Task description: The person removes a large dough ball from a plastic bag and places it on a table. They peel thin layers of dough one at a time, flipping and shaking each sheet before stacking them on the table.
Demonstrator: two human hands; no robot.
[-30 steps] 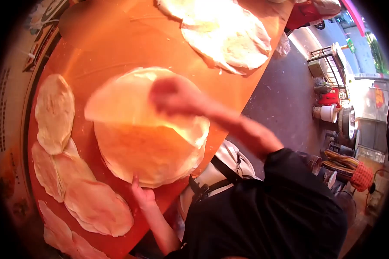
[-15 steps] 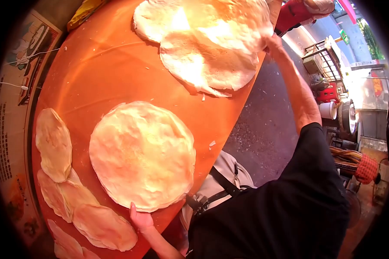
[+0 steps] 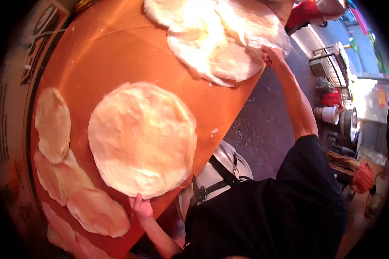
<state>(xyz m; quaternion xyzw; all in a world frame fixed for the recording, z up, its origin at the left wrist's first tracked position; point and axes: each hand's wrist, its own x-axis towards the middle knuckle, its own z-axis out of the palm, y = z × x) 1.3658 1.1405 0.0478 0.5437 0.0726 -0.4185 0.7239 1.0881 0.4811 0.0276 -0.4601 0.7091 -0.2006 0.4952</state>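
My right hand (image 3: pixel 273 57) is closed on the edge of a thin, pale flatbread (image 3: pixel 250 23) in an overlapping pile at the table's far end. That flatbread's near edge is raised and folded over the one below. Bright sunlight washes out part of the pile. A round stack of flatbreads (image 3: pixel 140 138) lies on the orange tabletop (image 3: pixel 116 56), nearer to me. Against its near rim rest the fingertips of my left hand (image 3: pixel 142 210), with the fingers stretched out; some of them are partly hidden.
Several oval flatbreads (image 3: pixel 52 125) overlap along the table's left side. A printed board (image 3: pixel 13 116) borders that side. Beyond the table's right edge is a grey floor (image 3: pixel 263 125), with a white bucket (image 3: pixel 330 115) and a red basket (image 3: pixel 362 178). Another person's red clothing (image 3: pixel 304 16) shows at the top.
My right hand has drawn the flatbread's edge towards me, and a fold now shows across the pile. My left hand stays at the round stack's rim. The view has shifted slightly.
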